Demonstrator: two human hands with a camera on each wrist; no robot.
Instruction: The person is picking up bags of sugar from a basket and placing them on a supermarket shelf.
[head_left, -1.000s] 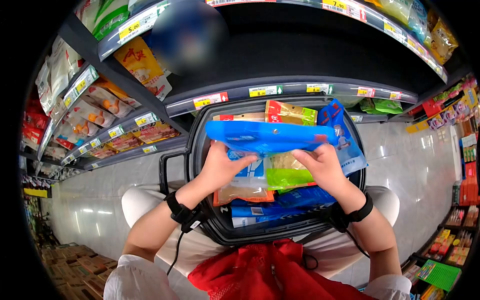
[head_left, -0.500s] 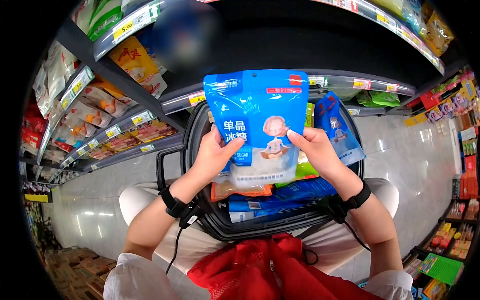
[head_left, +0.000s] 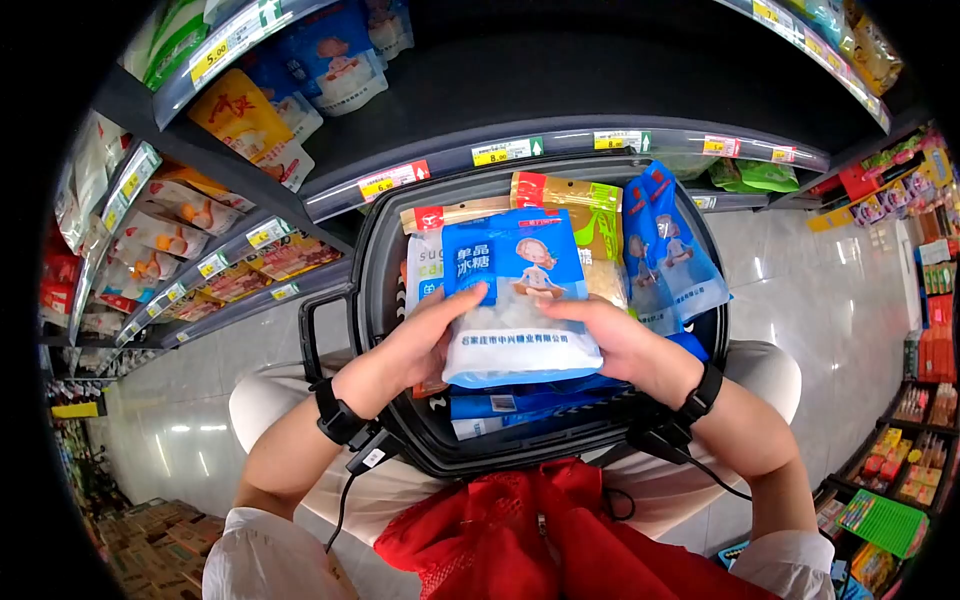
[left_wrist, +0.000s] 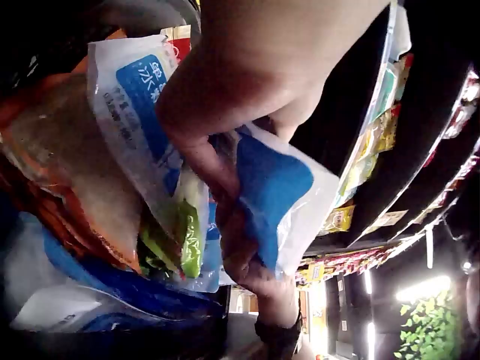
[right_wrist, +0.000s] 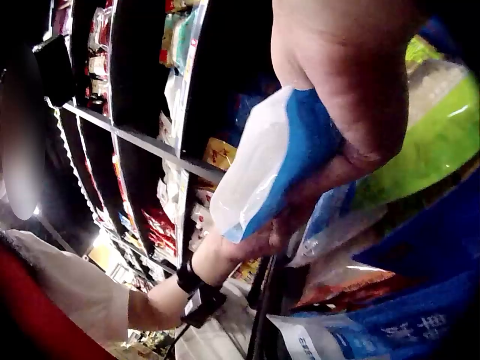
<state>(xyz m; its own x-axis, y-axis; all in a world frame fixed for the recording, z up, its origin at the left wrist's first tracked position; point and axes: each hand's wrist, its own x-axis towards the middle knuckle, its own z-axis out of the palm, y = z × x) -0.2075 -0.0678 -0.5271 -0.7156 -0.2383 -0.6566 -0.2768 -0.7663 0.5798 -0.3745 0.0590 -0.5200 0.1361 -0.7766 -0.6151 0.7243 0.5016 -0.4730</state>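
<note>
A black basket (head_left: 366, 270) sits between the person's legs (head_left: 765, 400), its far rim close to the shelf edge (head_left: 450, 150) and its handle (head_left: 308, 335) sticking out on the left. Packed in it are a clear-fronted bag (head_left: 420, 250) with red and tan on top, a gold and green bag (head_left: 600, 230), 2 blue bags (head_left: 685, 265) standing against the right wall, and more blue packaging (head_left: 500, 405) along the near side.

Over these, in the middle of the frame, is the blue and white pouch (head_left: 530, 340), tilted with its printed front up. The left hand (head_left: 425, 340) grips its left side, thumb on the front and fingers curled behind; the right hand (head_left: 625, 345) grips the right side the same way.

The pouch reads 单晶冰糖, with 石家庄市中兴糖业有限公司 near the bottom, below a cartoon figure. A price label (head_left: 212, 58) at upper left shows 5.00; along the shelf edge, 1 label (head_left: 380, 184) begins with 6 and another (head_left: 493, 155) with 8. Similar blue pouches (head_left: 340, 60) stand on the shelf at upper left.

Dark open shelf space lies beyond the basket, and bare floor (head_left: 775, 270) shows to its right.
</note>
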